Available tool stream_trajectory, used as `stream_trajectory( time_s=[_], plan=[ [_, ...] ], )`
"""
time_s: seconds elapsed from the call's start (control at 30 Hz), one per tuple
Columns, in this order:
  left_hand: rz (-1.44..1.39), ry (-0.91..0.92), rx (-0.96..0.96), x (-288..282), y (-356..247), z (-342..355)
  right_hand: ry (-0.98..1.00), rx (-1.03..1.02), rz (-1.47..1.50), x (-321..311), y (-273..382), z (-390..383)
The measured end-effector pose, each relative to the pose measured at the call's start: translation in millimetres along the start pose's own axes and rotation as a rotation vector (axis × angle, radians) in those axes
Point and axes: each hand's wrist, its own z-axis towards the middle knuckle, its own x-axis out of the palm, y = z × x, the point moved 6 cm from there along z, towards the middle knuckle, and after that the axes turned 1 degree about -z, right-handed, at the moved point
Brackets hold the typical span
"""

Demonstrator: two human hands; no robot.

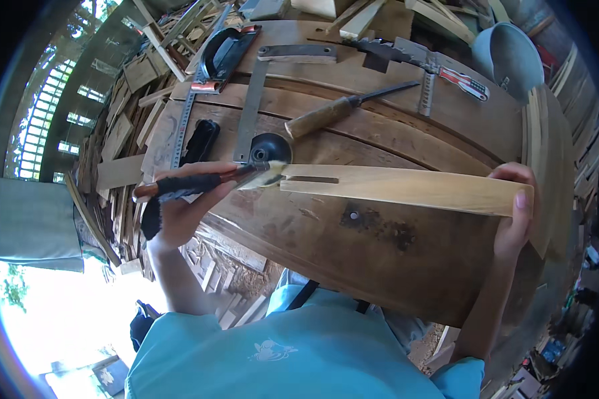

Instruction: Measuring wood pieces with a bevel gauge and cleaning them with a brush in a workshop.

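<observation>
My left hand is closed round the dark, wrapped handle of a brush. The brush's pale bristles meet the left end of a light wooden strip, at its slotted end. My right hand grips the strip's other end, thumb on the top face and fingers behind. Just behind the bristles sits a round black object, its lower part hidden by the brush. A try square and a chisel with a wooden handle lie beyond the strip.
A hand plane, a tape measure's blade and a combination square with a red-handled tool are on the workbench. A grey bucket stands at the far right. Scrap wood is piled at the left.
</observation>
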Motion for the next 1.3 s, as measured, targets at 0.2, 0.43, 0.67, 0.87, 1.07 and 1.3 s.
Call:
stream_trajectory(
  time_s=[0.2, 0.43, 0.67, 0.87, 1.07, 1.3],
  plan=[
    [0.177, 0.176, 0.216, -4, -11, 11, -0.001, 0.005, 0.012, 3, -4, 1],
    [0.26, 0.288, 0.246, -1, -12, 20, 0.006, 0.006, 0.025, 3, -6, 0],
    [0.256, 0.325, 0.249, 2, -21, 31, 0.011, 0.032, 0.023, 3, -2, 0],
    [0.335, 0.393, 0.25, 14, -29, 40, 0.011, 0.033, 0.007, 2, -1, -1],
    [0.354, 0.45, 0.312, 24, -41, 48, 0.013, 0.038, 0.019, 3, -1, -1],
    [0.374, 0.46, 0.291, 28, -42, 50, 0.014, 0.044, 0.015, 4, 0, -1]
  ],
)
